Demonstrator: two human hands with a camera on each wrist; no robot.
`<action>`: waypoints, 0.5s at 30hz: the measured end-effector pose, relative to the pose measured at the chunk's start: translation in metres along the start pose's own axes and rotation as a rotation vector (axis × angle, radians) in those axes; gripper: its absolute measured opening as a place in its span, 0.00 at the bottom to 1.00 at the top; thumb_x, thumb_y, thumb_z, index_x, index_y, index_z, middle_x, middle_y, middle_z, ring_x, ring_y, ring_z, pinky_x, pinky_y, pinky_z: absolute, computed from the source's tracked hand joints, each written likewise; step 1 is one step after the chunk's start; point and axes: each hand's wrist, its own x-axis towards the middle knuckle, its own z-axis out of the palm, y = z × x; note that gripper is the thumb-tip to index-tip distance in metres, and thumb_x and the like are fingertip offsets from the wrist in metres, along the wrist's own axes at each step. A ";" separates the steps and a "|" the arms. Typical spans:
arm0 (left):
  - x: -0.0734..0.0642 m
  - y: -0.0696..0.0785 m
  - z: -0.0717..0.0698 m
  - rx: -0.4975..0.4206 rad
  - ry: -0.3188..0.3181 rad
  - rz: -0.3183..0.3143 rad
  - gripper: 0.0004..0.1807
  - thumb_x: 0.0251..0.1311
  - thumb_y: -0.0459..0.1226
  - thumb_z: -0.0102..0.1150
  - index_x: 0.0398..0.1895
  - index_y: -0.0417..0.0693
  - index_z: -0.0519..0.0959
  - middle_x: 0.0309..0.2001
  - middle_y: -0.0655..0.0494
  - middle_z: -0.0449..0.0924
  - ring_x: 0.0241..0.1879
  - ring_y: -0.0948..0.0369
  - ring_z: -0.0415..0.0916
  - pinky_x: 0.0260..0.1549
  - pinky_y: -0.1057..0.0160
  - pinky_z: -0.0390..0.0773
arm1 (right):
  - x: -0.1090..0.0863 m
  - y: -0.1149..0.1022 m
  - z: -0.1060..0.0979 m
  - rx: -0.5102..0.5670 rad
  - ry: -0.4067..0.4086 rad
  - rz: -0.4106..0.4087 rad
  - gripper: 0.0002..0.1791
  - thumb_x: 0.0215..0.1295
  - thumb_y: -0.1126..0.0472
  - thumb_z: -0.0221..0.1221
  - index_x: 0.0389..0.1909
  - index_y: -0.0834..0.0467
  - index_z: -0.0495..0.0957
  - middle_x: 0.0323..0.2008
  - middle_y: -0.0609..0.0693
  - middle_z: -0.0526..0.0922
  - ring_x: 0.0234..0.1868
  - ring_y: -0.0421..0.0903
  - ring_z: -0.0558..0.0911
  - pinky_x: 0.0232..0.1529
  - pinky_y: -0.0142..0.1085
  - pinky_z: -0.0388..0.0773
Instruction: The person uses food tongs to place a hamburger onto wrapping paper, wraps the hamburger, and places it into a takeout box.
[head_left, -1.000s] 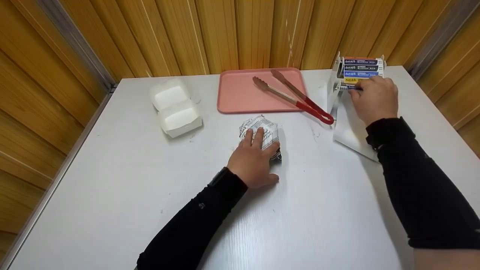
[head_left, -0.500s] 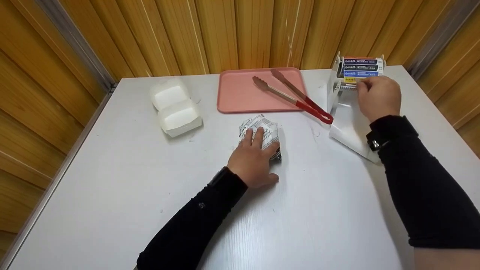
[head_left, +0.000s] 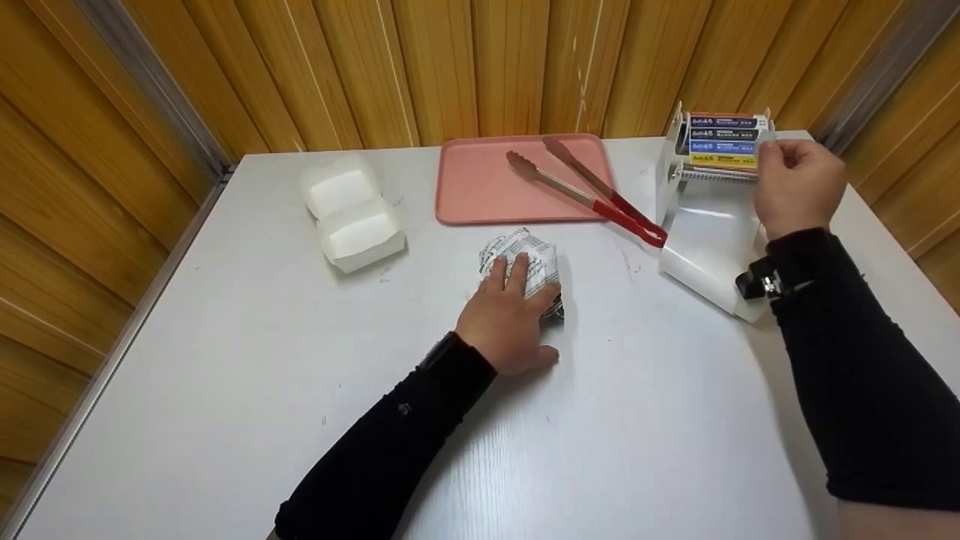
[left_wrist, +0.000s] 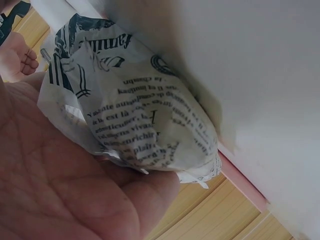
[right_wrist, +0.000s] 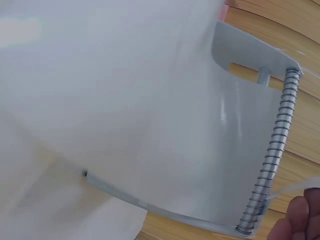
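My left hand [head_left: 504, 330] rests with spread fingers on a bundle wrapped in printed paper [head_left: 538, 264]. The left wrist view shows black lettering on the crumpled wrapper [left_wrist: 145, 120] beside the palm. At the right, my right hand [head_left: 799, 184] pinches the edge of a thin whitish label [head_left: 766, 137] beside the label dispenser [head_left: 670, 154]. Its roll [head_left: 724, 139] has purple, black, blue and yellow printed bands. In the right wrist view the pale label [right_wrist: 297, 186] stretches from the spring-wound roller [right_wrist: 274, 150] to the fingers [right_wrist: 294, 220]. Most of the label is hidden.
A white sheet [head_left: 697, 274] curls down in front of the dispenser. Red-handled tongs [head_left: 566, 189] lie across a pink tray [head_left: 465, 202] at the back. An opened white paper box [head_left: 352, 225] stands at the left. Wooden-look panels [head_left: 435, 67] enclose the white table [head_left: 247, 337].
My right hand has moved right and slightly up along the roller, drawing the label's edge away and uncovering more of the roll. The white sheet's lower end has curled. My left hand is still.
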 end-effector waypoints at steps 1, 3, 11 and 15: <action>0.000 0.000 0.000 0.005 0.003 0.002 0.51 0.61 0.68 0.62 0.85 0.68 0.57 0.86 0.38 0.43 0.84 0.35 0.44 0.80 0.45 0.60 | -0.002 -0.002 -0.001 0.034 0.017 0.003 0.23 0.76 0.43 0.58 0.62 0.51 0.84 0.38 0.32 0.78 0.46 0.33 0.71 0.50 0.27 0.73; 0.000 -0.001 0.000 0.004 0.006 0.005 0.51 0.61 0.68 0.62 0.85 0.68 0.57 0.86 0.38 0.43 0.83 0.35 0.44 0.79 0.45 0.60 | -0.007 -0.006 -0.002 0.096 0.051 0.000 0.18 0.76 0.45 0.59 0.56 0.50 0.86 0.38 0.33 0.78 0.46 0.34 0.71 0.50 0.27 0.72; -0.001 -0.003 0.000 -0.009 0.025 0.024 0.50 0.60 0.68 0.63 0.84 0.67 0.59 0.85 0.37 0.47 0.83 0.35 0.47 0.79 0.45 0.62 | -0.047 -0.015 0.010 0.234 0.046 -0.165 0.09 0.77 0.54 0.60 0.38 0.50 0.85 0.31 0.39 0.80 0.38 0.37 0.76 0.36 0.26 0.72; -0.001 -0.003 0.000 -0.004 0.024 0.028 0.50 0.60 0.69 0.63 0.84 0.68 0.58 0.85 0.38 0.47 0.83 0.35 0.47 0.79 0.46 0.62 | -0.070 -0.015 0.027 0.317 -0.085 -0.218 0.09 0.78 0.57 0.58 0.41 0.54 0.85 0.36 0.44 0.84 0.31 0.40 0.79 0.33 0.25 0.77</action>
